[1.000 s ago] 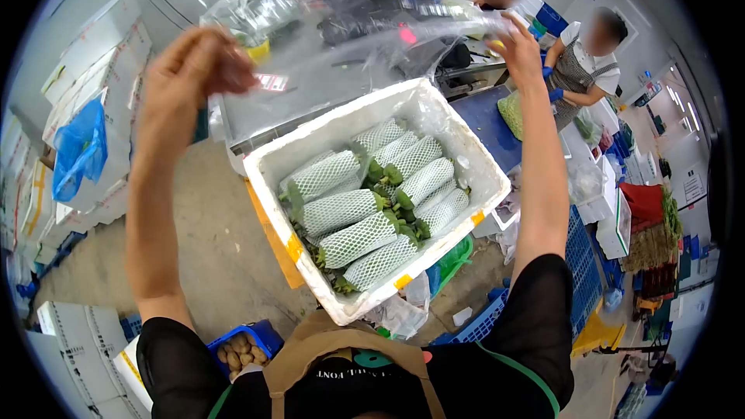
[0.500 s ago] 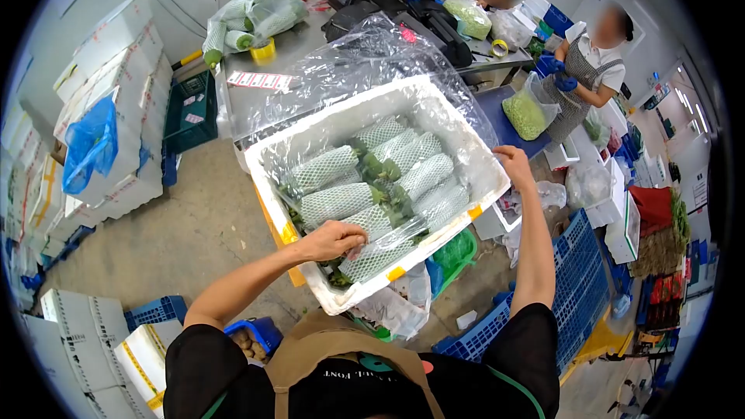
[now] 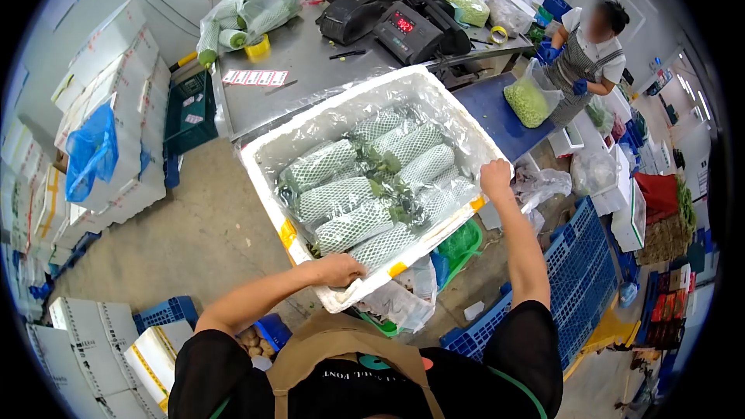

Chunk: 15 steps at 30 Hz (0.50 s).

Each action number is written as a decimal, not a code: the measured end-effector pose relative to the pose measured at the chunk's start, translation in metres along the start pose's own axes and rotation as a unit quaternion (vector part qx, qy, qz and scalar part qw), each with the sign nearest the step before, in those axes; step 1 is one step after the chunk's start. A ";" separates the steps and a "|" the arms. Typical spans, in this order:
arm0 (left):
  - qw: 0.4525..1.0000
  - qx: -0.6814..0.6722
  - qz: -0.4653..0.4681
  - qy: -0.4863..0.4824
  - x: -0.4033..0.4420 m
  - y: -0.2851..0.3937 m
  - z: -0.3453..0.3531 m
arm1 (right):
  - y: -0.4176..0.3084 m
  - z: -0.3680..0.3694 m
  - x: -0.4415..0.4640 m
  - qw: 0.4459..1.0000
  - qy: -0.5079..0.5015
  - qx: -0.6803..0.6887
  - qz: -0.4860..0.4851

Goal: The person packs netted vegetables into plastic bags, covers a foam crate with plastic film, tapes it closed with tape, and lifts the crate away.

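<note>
A white foam box (image 3: 268, 186) is tilted in front of me at the metal table. Inside lie several green vegetables in white foam nets (image 3: 357, 229), with leaves between them and clear plastic film (image 3: 419, 101) spread over them and up the inner walls. My left hand (image 3: 338, 270) is closed over the box's near left corner. At the right corner, my right hand (image 3: 497, 178) has its fingers closed on the rim. The undersides of both hands are hidden.
On the metal table (image 3: 310, 70) are bagged vegetables (image 3: 252, 12), yellow tape (image 3: 258, 47) and a scale (image 3: 407, 31). A co-worker (image 3: 586, 54) stands at the right behind a bag of green pieces (image 3: 529, 102). Blue crates (image 3: 582, 271) lie at lower right.
Both hands have come down from the air to the box corners. The film, first held up, now lies inside the box over the netted vegetables.
</note>
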<state>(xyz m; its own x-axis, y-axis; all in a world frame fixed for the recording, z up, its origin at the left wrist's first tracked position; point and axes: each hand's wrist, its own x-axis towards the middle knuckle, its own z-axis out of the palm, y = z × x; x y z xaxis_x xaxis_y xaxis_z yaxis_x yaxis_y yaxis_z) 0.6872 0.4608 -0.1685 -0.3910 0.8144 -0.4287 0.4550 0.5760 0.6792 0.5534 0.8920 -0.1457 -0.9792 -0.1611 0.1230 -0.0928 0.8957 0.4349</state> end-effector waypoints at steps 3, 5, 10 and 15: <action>0.998 -0.022 0.067 0.001 0.005 -0.009 0.000 | -0.010 0.009 0.007 0.999 -0.044 -0.028 0.014; 0.997 -0.015 0.069 -0.026 0.007 -0.016 0.004 | -0.013 0.005 0.015 0.987 -0.158 -0.015 0.006; 0.980 0.150 -0.073 -0.106 -0.025 0.041 -0.041 | -0.019 -0.049 0.047 0.923 -0.384 -0.001 0.009; 0.940 0.020 -0.089 0.329 -0.041 0.016 -0.117 | -0.052 -0.164 0.073 0.964 -0.265 0.022 -0.009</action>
<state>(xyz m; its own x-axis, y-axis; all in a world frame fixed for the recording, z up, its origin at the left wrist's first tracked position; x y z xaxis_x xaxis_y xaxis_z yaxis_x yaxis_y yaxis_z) 0.6170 0.4281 -0.0700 -0.8684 0.4917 -0.0632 0.3593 0.7120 0.6033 0.5160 0.7659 -0.0130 -0.9309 0.0478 -0.3623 -0.1059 0.9136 0.3925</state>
